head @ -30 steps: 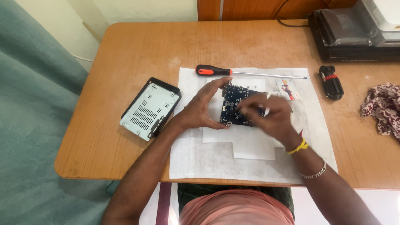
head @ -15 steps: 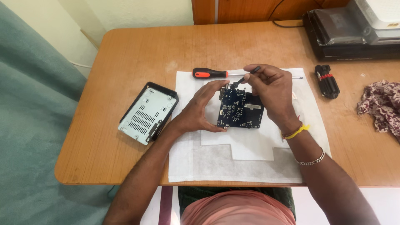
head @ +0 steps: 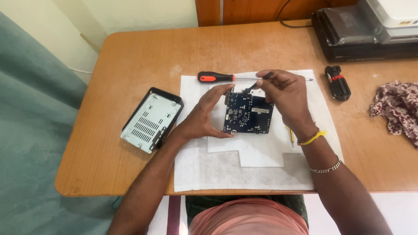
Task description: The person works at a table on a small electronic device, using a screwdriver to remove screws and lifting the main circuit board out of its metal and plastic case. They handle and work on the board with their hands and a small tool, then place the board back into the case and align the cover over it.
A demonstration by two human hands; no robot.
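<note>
Circuit board [head: 248,114], dark blue and square, lies on a white paper sheet [head: 244,174] in the middle of the wooden table [head: 143,56], held between both hands. At the far left of the table sits an open metal device casing [head: 150,119], pale grey inside with vent slots and a black rim, just off the paper's left edge. Next comes the left hand [head: 204,114], curved around the board's left edge, thumb near the bottom corner and fingers at the top corner, grasping the board. Behind the board, an orange-and-black-handled screwdriver [head: 217,77] lies across the top of the paper, apart from both hands. The right hand [head: 287,98] hovers over the board's upper right corner, its thumb and forefinger pinched on a small dark part [head: 254,86] that meets the board's top edge. A thin yellow-tipped tool [head: 291,135] lies on the paper beside the right wrist. Further right rest a black bit holder [head: 338,82] with a red band, then a patterned cloth [head: 398,109]. Black electronic boxes [head: 361,30] are stacked at the table's far right corner.
</note>
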